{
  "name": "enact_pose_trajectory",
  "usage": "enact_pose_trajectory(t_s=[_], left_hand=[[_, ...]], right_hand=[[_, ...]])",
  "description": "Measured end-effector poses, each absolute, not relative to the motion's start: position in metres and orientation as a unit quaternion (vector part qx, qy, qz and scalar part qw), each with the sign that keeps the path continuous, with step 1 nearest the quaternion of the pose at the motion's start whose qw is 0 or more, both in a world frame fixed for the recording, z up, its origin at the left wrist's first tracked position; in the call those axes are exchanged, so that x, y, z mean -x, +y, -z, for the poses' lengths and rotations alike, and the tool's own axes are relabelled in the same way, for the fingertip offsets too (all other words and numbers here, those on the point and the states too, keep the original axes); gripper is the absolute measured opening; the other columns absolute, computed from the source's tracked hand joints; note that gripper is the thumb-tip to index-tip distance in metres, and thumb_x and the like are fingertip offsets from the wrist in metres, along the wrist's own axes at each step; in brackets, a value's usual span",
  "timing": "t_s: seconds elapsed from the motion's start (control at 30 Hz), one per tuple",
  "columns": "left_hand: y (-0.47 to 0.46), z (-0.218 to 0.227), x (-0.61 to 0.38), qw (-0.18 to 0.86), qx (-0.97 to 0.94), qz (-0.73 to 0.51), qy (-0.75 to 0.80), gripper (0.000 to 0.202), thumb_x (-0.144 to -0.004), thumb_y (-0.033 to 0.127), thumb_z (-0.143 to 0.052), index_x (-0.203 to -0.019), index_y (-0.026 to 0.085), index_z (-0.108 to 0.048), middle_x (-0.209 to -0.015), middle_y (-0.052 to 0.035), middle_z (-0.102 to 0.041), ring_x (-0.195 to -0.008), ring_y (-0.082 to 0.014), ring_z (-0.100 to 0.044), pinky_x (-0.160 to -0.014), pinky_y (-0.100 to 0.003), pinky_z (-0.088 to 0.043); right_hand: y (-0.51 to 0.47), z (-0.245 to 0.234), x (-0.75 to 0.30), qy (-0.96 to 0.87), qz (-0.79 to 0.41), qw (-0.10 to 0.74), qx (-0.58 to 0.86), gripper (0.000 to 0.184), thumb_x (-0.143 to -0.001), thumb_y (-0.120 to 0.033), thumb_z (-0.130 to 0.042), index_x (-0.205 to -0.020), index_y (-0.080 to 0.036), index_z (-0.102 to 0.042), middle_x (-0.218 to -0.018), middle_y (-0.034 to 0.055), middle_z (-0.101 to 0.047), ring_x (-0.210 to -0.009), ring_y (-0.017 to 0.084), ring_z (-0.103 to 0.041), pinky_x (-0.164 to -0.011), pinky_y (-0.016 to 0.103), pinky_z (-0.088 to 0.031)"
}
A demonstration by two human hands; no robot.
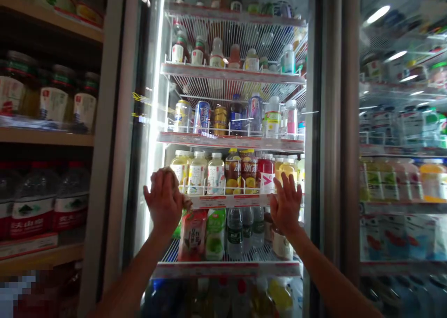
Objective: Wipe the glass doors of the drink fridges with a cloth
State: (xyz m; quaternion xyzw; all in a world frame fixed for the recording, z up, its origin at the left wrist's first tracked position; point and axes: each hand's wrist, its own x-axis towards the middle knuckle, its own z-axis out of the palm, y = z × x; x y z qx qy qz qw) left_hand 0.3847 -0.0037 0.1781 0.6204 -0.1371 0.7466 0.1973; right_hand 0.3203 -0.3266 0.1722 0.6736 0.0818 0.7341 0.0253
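Observation:
My left hand [163, 202] presses a crumpled brownish cloth [187, 202] against the cooler's glass door [230, 178]; parts of the cloth show past the fingers. Lower arms reach in from both bottom corners. On the right side of the same glass lies my right hand [287, 201], flat with its fingers spread and nothing in it. Behind the glass, level with both hands, a shelf holds bottles of yellow drink [181, 166], dark tea bottles [233, 171] and a red bottle [267, 173].
Wooden shelves [45, 135] with dark jars [54, 97] and red-labelled water bottles [71, 197] stand at the left. A metal door frame [333, 145] runs down the right, beside another stocked glass cooler [401, 206]. Below my hands are green-labelled water bottles [234, 234].

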Motion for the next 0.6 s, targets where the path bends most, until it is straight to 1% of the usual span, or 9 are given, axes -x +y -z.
enact_pose_trajectory(t_s=[0.1, 0.17, 0.23, 0.3, 0.37, 0.4, 0.43, 0.53, 0.6], left_hand=[[-0.050, -0.178, -0.373, 0.208, -0.625, -0.726, -0.196, 0.056, -0.087, 0.019, -0.040, -0.142, 0.016, -0.029, -0.147, -0.0134, -0.034, -0.140, -0.0236, -0.021, -0.112, -0.046, -0.024], [-0.090, -0.173, -0.361, 0.166, -0.634, -0.708, -0.262, 0.058, -0.088, 0.026, -0.043, -0.142, 0.015, -0.028, -0.146, -0.0125, -0.037, -0.141, -0.0229, -0.019, -0.113, -0.043, -0.024], [-0.112, -0.168, -0.354, 0.115, -0.644, -0.692, -0.305, 0.062, -0.087, 0.036, -0.046, -0.142, 0.012, -0.028, -0.144, -0.0136, -0.039, -0.141, -0.0233, -0.019, -0.114, -0.042, -0.021], [-0.106, -0.167, -0.356, 0.075, -0.644, -0.687, -0.327, 0.061, -0.087, 0.036, -0.045, -0.141, 0.011, -0.030, -0.142, -0.0136, -0.042, -0.140, -0.0221, -0.021, -0.115, -0.041, -0.018], [-0.075, -0.172, -0.365, 0.063, -0.642, -0.696, -0.315, 0.054, -0.089, 0.030, -0.042, -0.140, 0.014, -0.032, -0.140, -0.0125, -0.045, -0.139, -0.0209, -0.025, -0.115, -0.042, -0.016], [-0.056, -0.177, -0.371, 0.073, -0.640, -0.706, -0.294, 0.052, -0.089, 0.028, -0.041, -0.139, 0.016, -0.034, -0.139, -0.0125, -0.046, -0.138, -0.0212, -0.026, -0.115, -0.043, -0.016], [-0.037, -0.183, -0.377, 0.103, -0.646, -0.715, -0.247, 0.052, -0.089, 0.027, -0.041, -0.139, 0.015, -0.034, -0.140, -0.0142, -0.044, -0.138, -0.0232, -0.027, -0.114, -0.046, -0.017], [-0.013, -0.198, -0.385, 0.217, -0.631, -0.735, -0.116, 0.054, -0.089, 0.029, -0.042, -0.139, 0.012, -0.032, -0.146, -0.0197, -0.033, -0.139, -0.0295, -0.024, -0.111, -0.050, -0.023], [-0.033, -0.197, -0.380, 0.228, -0.626, -0.734, -0.130, 0.055, -0.089, 0.028, -0.042, -0.140, 0.010, -0.031, -0.147, -0.0196, -0.031, -0.139, -0.0293, -0.022, -0.110, -0.049, -0.025]], right_hand=[[-0.326, -0.172, -0.321, 0.082, -0.736, 0.027, -0.672, 0.058, -0.090, -0.020, -0.042, -0.144, -0.025, -0.024, -0.151, 0.0080, -0.030, -0.142, 0.025, -0.019, -0.112, 0.051, -0.019], [-0.328, -0.172, -0.320, 0.086, -0.735, 0.025, -0.672, 0.058, -0.089, -0.020, -0.042, -0.145, -0.026, -0.024, -0.151, 0.0073, -0.030, -0.142, 0.024, -0.019, -0.113, 0.050, -0.020], [-0.330, -0.172, -0.319, 0.089, -0.732, 0.024, -0.675, 0.058, -0.089, -0.019, -0.042, -0.144, -0.026, -0.025, -0.151, 0.0066, -0.031, -0.142, 0.023, -0.020, -0.113, 0.050, -0.020], [-0.332, -0.172, -0.318, 0.094, -0.729, 0.024, -0.678, 0.056, -0.089, -0.019, -0.041, -0.143, -0.026, -0.027, -0.150, 0.0067, -0.032, -0.142, 0.023, -0.020, -0.113, 0.049, -0.020], [-0.332, -0.172, -0.318, 0.098, -0.728, 0.024, -0.678, 0.055, -0.089, -0.018, -0.042, -0.142, -0.025, -0.029, -0.150, 0.0075, -0.033, -0.142, 0.023, -0.020, -0.113, 0.049, -0.020], [-0.332, -0.172, -0.318, 0.099, -0.730, 0.022, -0.676, 0.055, -0.089, -0.018, -0.042, -0.142, -0.024, -0.030, -0.149, 0.0079, -0.033, -0.142, 0.023, -0.020, -0.113, 0.049, -0.020], [-0.331, -0.172, -0.318, 0.097, -0.732, 0.021, -0.674, 0.054, -0.089, -0.018, -0.042, -0.142, -0.023, -0.031, -0.149, 0.0082, -0.034, -0.142, 0.023, -0.021, -0.113, 0.049, -0.020], [-0.328, -0.172, -0.320, 0.084, -0.737, 0.019, -0.671, 0.054, -0.088, -0.018, -0.042, -0.141, -0.023, -0.031, -0.149, 0.0085, -0.035, -0.142, 0.024, -0.021, -0.113, 0.050, -0.020], [-0.327, -0.172, -0.321, 0.078, -0.735, 0.020, -0.673, 0.056, -0.088, -0.018, -0.042, -0.142, -0.024, -0.030, -0.150, 0.0079, -0.033, -0.142, 0.025, -0.021, -0.113, 0.051, -0.020]])
